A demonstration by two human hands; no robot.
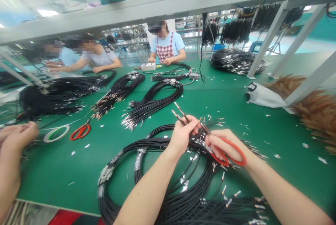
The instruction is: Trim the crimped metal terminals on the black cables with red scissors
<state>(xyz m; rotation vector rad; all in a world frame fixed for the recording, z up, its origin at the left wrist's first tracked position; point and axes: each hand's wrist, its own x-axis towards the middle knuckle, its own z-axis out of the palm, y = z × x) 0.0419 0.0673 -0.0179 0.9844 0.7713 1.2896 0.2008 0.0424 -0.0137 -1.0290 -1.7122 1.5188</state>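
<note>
Two black cable ends with bare copper-coloured tips (180, 114) stick up from my left hand (183, 132), whose fingers are closed round them. Just to the right, my right hand (219, 141) is closed on red-handled scissors (237, 153); the blades point up and left, close to the cables. Under both hands lies a large coiled bundle of black cables (120, 151) with white labels, its loose ends fanned out toward the lower right. Small white labels wrap several of these ends.
The green table (86, 169) bears more cable bundles (168, 93), red scissors (80, 131), a tape roll (56, 134) and a white bag (266, 95). A co-worker's hands (19, 137) are at left; people sit opposite. A shelf beam (147, 6) crosses above.
</note>
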